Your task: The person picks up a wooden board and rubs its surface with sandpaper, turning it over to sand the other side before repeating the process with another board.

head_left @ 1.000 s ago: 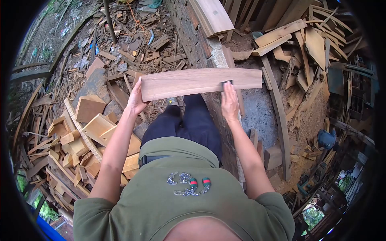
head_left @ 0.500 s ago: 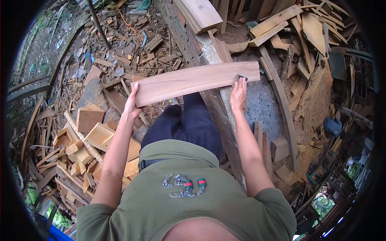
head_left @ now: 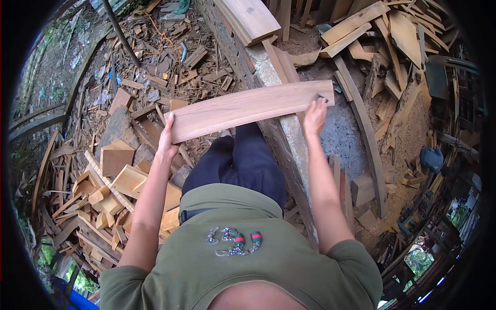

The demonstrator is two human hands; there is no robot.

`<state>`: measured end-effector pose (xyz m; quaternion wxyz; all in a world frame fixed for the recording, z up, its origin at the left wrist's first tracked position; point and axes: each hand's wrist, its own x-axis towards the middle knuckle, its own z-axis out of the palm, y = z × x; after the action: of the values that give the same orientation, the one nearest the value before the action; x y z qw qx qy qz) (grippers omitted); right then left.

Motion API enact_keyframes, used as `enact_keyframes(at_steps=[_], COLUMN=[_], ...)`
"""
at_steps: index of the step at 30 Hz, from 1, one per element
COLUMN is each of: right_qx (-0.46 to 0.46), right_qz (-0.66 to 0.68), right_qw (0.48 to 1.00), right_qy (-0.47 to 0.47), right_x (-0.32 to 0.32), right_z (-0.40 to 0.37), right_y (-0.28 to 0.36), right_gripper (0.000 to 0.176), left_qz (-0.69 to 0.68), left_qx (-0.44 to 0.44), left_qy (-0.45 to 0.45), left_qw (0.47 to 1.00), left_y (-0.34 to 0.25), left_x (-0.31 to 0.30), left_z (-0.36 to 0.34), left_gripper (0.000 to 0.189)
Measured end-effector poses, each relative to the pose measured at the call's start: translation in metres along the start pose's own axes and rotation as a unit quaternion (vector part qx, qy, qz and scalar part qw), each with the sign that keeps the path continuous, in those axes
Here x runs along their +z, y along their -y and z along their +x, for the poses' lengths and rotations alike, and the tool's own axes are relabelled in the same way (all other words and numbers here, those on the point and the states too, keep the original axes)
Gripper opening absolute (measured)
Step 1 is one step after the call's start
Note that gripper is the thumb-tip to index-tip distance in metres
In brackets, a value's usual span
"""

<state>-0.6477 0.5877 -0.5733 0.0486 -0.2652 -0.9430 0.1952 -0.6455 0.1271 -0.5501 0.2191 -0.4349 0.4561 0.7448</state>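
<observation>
Fingers of our left hand (head_left: 166, 141) clasp the plank (head_left: 248, 107) steady across the wall (head_left: 266, 72); our right hand (head_left: 314, 118) pinches a dark pad (head_left: 322, 97).

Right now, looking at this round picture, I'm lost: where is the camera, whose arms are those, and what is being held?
No machine here: the camera sits on a person's head, looking down, so the green shirt at the bottom is their own chest. Both bare arms are theirs. The left hand grips one end of a long curved plank. The right hand presses a small dark pad near the other end. The plank crosses a low wall. Wood offcuts cover the ground around.
</observation>
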Motion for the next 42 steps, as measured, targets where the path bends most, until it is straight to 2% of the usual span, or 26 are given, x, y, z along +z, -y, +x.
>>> enact_keyframes(at_steps=[2, 3, 6, 8, 9, 11, 13, 15, 19, 21, 22, 24, 25, 27, 30, 33, 35, 37, 38, 41, 42], right_qx=[-0.055, -0.099, -0.097, -0.02, -0.016, 0.075, 0.076, -0.004, -0.054, 0.008, 0.01, 0.108, 0.109, 0.029, -0.098, -0.138, -0.106, 0.003, 0.026, -0.183, -0.205], right_qz=[-0.013, -0.018, 0.013, 0.011, 0.012, 0.002, -0.015, -0.026, 0.02, -0.003, -0.002, 0.015, 0.016, -0.018, -0.014, -0.028, -0.031, -0.027, -0.01, -0.018, -0.006], right_qw=[0.998, 0.995, 0.994, 0.999, 0.999, 0.997, 0.997, 1.0, 0.997, 1.0, 1.0, 0.994, 0.994, 0.999, 0.994, 0.988, 0.993, 1.0, 1.0, 0.983, 0.978], right_qy=[-0.01, 0.016, 0.046, -0.03, -0.03, -0.013, -0.011, -0.003, 0.056, -0.001, -0.001, -0.003, -0.003, -0.037, 0.037, 0.065, 0.034, 0.001, -0.008, -0.003, 0.034], right_x=[0.009, 0.005, -0.009, -0.006, -0.006, -0.01, -0.004, -0.003, -0.014, -0.017, -0.017, -0.019, -0.016, -0.005, 0.0, -0.01, -0.005, -0.008, 0.001, 0.024, 0.022], right_z=[-0.03, -0.04, -0.031, 0.003, 0.016, 0.031, 0.014, -0.017, -0.023, 0.011, 0.027, 0.046, 0.038, 0.01, -0.038, -0.029, -0.007, 0.003, -0.008, -0.056, -0.075], right_y=[0.021, 0.026, 0.015, -0.019, -0.026, -0.031, -0.011, 0.012, 0.009, -0.023, -0.033, -0.037, -0.032, -0.01, 0.02, 0.005, -0.01, -0.004, 0.011, 0.044, 0.063], right_gripper=[0.045, 0.046, 0.047, 0.049, 0.049, 0.049, 0.05, 0.05, 0.05, 0.05, 0.05, 0.049, 0.049, 0.048, 0.047, 0.047, 0.047, 0.048, 0.047, 0.048, 0.05], left_qz=[-0.008, -0.013, -0.013, -0.011, -0.012, 0.004, 0.014, 0.016, 0.014, 0.013, 0.015, 0.021, 0.024, 0.021, 0.018, 0.026, 0.018, 0.021, 0.02, 0.016, 0.018], left_qx=[-0.009, -0.018, -0.02, -0.015, -0.01, -0.004, 0.002, 0.007, -0.015, -0.018, -0.014, -0.016, -0.018, -0.011, -0.009, -0.008, -0.001, -0.004, -0.005, -0.008, -0.009], left_qy=[0.002, 0.001, -0.004, 0.0, 0.005, 0.0, -0.002, 0.004, -0.01, 0.007, 0.014, 0.001, -0.011, -0.004, 0.003, 0.007, 0.01, 0.013, 0.015, 0.014, 0.01], left_qw=[1.0, 1.0, 1.0, 1.0, 1.0, 1.0, 1.0, 1.0, 1.0, 1.0, 1.0, 1.0, 0.999, 1.0, 1.0, 1.0, 1.0, 1.0, 1.0, 1.0, 1.0], left_y=[-0.002, -0.002, -0.001, 0.001, 0.001, 0.001, 0.001, 0.003, 0.004, 0.005, 0.005, 0.004, 0.003, 0.001, 0.005, 0.003, 0.002, 0.0, -0.001, 0.0, 0.0], left_x=[0.001, 0.001, 0.0, -0.001, -0.002, -0.001, 0.001, 0.002, -0.004, -0.005, -0.005, -0.003, -0.002, 0.001, 0.0, -0.002, -0.001, 0.0, 0.001, 0.0, -0.001], left_z=[0.001, 0.001, 0.002, 0.003, 0.004, 0.003, 0.004, 0.005, 0.009, 0.012, 0.013, 0.01, 0.009, 0.009, 0.008, 0.007, 0.007, 0.002, 0.001, 0.004, 0.004], left_gripper=[0.072, 0.069, 0.068, 0.068, 0.067, 0.069, 0.071, 0.071, 0.066, 0.066, 0.066, 0.066, 0.066, 0.066, 0.066, 0.068, 0.07, 0.071, 0.071, 0.071, 0.071])
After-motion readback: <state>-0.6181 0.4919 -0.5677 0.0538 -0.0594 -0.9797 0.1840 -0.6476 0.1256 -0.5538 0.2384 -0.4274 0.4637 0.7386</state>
